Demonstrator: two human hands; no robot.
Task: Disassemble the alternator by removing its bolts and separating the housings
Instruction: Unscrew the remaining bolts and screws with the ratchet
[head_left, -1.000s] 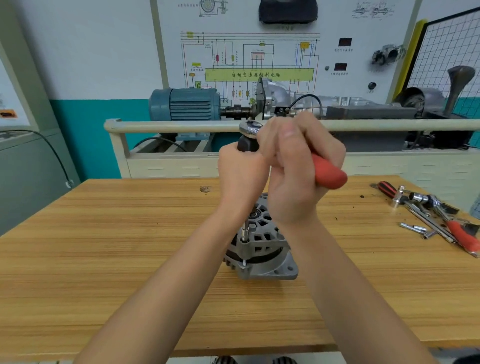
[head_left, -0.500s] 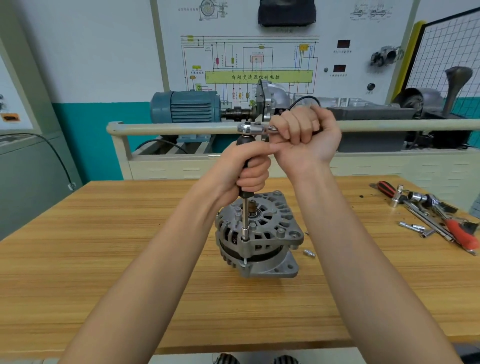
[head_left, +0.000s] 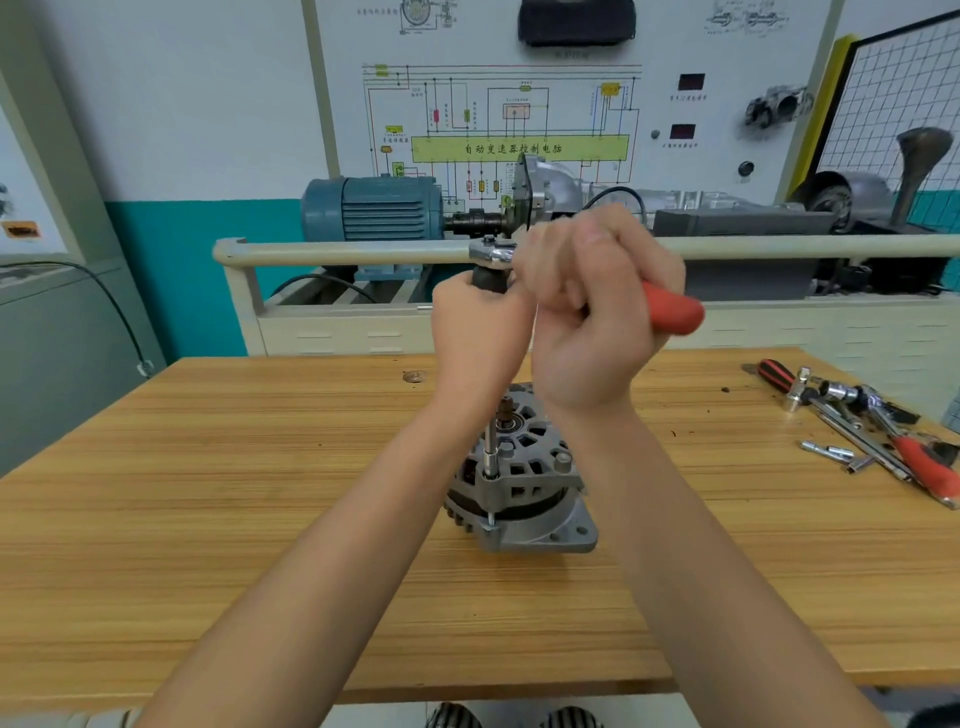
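Observation:
A grey alternator (head_left: 524, 493) stands on the wooden table (head_left: 208, 493), pulley shaft up, partly hidden by my forearms. A long extension bar with a socket (head_left: 489, 457) rises from a bolt on its near-left lug. My left hand (head_left: 475, 332) grips the black upper part of that bar. On top sits a chrome ratchet head (head_left: 491, 253). My right hand (head_left: 592, 312) grips the ratchet's red handle (head_left: 672, 312), which points right and toward me.
Loose tools (head_left: 872, 431) lie at the table's right edge: ratchets, red-handled drivers, sockets and extension pieces. Behind the table runs a beige rail (head_left: 337, 252) with a blue motor (head_left: 374, 208) and a gearbox rig. A wiring panel covers the wall.
My right hand swung the ratchet handle away and then back toward me, so the red grip shows again. The left hand kept its hold on the bar.

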